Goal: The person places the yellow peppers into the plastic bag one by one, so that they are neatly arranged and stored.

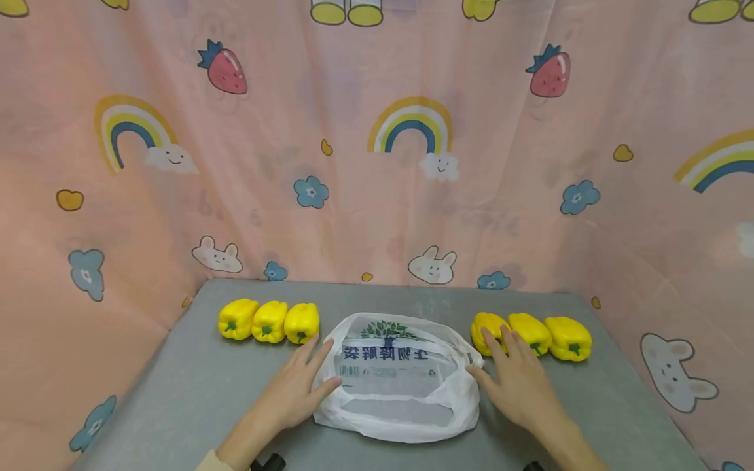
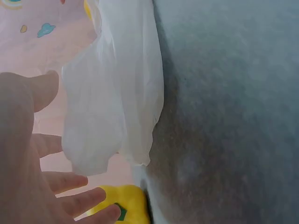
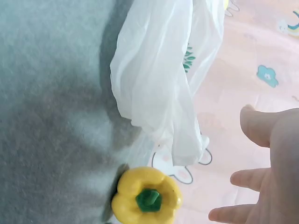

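Note:
A white plastic bag [image 1: 391, 428] with a tree print and blue lettering stands on the table, its mouth spread wide. Beside its left side is my left hand [image 1: 294, 389], fingers extended and holding nothing. My right hand [image 1: 521, 379] is at the opposite side, its fingers also spread, with nothing in its grasp. In the right wrist view a gap shows between the thumb and the bag [image 3: 149, 70]. Whether the left fingers touch the bag [image 2: 112, 84] I cannot tell. The right fingertips partly cover the nearest yellow bell pepper [image 1: 485, 327] in the head view.
Three yellow bell peppers [image 1: 270, 320] stand in a row left of the bag, and three more, including a bell pepper [image 1: 568, 339] at the far end, are to its right. A pink patterned curtain [image 1: 377, 216] borders the grey table [image 1: 194, 392] behind and at the sides.

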`<state>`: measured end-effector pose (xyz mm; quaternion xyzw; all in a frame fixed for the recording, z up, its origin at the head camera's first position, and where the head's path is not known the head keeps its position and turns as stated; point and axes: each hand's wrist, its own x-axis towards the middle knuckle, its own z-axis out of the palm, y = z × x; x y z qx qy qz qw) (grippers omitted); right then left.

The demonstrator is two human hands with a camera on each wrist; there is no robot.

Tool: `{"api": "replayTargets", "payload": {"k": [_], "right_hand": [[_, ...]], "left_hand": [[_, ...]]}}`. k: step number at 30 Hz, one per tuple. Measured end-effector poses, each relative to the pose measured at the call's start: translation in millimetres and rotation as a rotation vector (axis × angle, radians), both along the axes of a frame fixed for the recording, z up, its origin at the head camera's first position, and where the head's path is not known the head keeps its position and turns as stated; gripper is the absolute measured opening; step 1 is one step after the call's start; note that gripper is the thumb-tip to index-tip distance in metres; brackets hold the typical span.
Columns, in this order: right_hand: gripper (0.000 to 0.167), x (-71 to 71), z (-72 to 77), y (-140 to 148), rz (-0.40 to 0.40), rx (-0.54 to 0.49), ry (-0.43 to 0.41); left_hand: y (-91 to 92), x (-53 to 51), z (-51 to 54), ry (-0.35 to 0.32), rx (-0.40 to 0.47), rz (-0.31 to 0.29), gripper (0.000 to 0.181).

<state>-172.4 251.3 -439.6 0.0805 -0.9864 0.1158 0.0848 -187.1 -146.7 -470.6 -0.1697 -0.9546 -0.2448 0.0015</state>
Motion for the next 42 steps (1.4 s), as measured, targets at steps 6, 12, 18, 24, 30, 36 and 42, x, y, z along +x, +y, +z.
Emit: {"api": "replayTargets", "payload": {"k": [6,12,18,24,30,36,42], "right_hand": [[0.081,-5.8,6.5,5,0.015,-0.064,0.004],[0.075,-11.9,9.0,12,0.015,-0.143,0.018],[0.072,-22.7,10.8,19,0.019,-0.204,0.043],[0.065,-30.7,10.4,29,0.025,-0.260,0.092],[0.063,-39.6,6.5,34,0.018,-0.289,0.100],[0.063,-48.1,2.6,34,-0.017,-0.309,0.065],[0.060,-54.0,-0.8,36,-0.041,-0.326,0.028]], "left_hand": [[2.5,-7.8,-2.8,-0.043,0.101,0.018,0.068],[2.0,-15.3,-6.7,-0.056,0.180,0.001,0.068],[0.6,-21.7,-9.1,-0.073,0.243,-0.009,0.068],[1.2,-27.4,-11.8,-0.099,0.271,-0.004,0.066],[-0.4,-28.2,-14.8,-0.104,0.305,0.008,0.065],[-1.2,-28.4,-16.7,-0.106,0.308,0.002,0.066],[0.6,-29.5,-17.9,-0.125,0.303,-0.007,0.066]]}}
